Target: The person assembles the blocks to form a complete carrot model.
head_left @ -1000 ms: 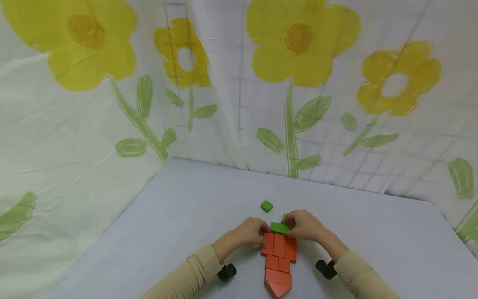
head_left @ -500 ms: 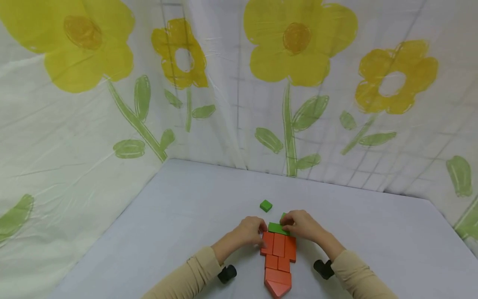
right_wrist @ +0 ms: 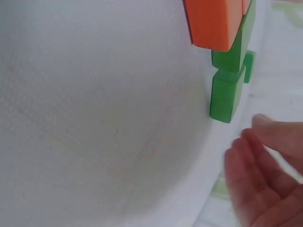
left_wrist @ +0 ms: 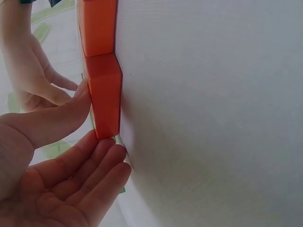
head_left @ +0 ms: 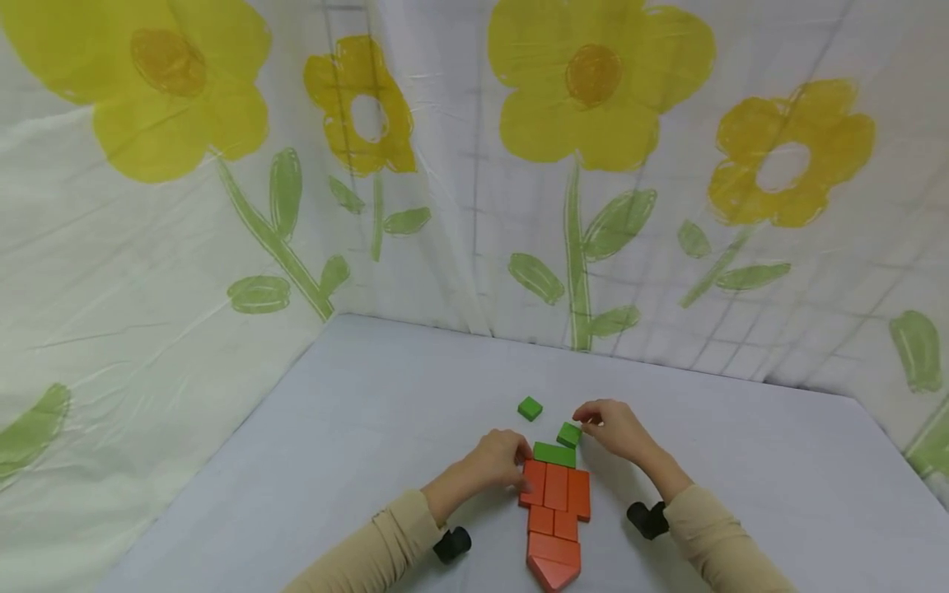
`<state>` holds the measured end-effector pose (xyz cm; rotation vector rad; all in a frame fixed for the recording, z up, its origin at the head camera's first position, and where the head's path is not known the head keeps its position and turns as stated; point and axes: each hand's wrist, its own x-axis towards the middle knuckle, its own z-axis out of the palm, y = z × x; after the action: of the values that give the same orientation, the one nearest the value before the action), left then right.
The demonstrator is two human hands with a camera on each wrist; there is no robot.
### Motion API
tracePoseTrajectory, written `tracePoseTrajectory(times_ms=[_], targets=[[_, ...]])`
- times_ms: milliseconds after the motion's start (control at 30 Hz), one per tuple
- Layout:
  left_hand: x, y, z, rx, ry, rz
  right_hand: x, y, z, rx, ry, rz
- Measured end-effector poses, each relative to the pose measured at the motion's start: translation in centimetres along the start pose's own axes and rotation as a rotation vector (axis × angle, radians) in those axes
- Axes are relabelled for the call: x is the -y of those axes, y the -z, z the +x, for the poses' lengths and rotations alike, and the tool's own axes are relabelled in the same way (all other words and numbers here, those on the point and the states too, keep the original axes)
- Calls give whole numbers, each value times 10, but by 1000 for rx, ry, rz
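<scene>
Orange-red blocks lie flat in a column, with a pointed block (head_left: 553, 571) at the near end and three upright rectangles at the far end. A long green block (head_left: 554, 455) lies crosswise against their far edge. My left hand (head_left: 495, 459) holds the leftmost red block (left_wrist: 106, 104), thumb on it and fingertips at its far end. Just beyond the green bar sits a small green block (head_left: 568, 435). My right hand (head_left: 615, 427) is beside that block, thumb and fingers apart; the right wrist view shows a gap between them and it.
Another small green block (head_left: 530, 408) lies farther back on the white table (head_left: 415, 387). A curtain (head_left: 445, 206) printed with yellow flowers hangs along the table's back and left edges. Black wrist devices (head_left: 452, 544) sit under both forearms.
The long green block, tilted under the right fingers earlier, now lies against the red blocks. My right hand has let go and moved back and right, beside the small green block. The left hand stays.
</scene>
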<state>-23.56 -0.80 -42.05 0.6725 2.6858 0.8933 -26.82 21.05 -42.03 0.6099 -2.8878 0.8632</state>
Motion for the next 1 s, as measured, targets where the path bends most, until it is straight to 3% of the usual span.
tracePoseTrajectory(times_ms=[233, 400, 567, 767, 1000], targets=[[1, 0, 0, -3, 2, 11, 5, -7, 6, 95, -139, -23], [0, 2, 0, 5, 12, 5, 10, -14, 13, 94, -152, -66], [-1, 3, 0, 2, 14, 0, 14, -17, 22, 74, -63, -42], [-1, 1, 0, 7, 5, 10, 19, -25, 30, 140, 111, 16], [-2, 0, 1, 8, 4, 13, 21, -32, 33, 187, 265, -75]])
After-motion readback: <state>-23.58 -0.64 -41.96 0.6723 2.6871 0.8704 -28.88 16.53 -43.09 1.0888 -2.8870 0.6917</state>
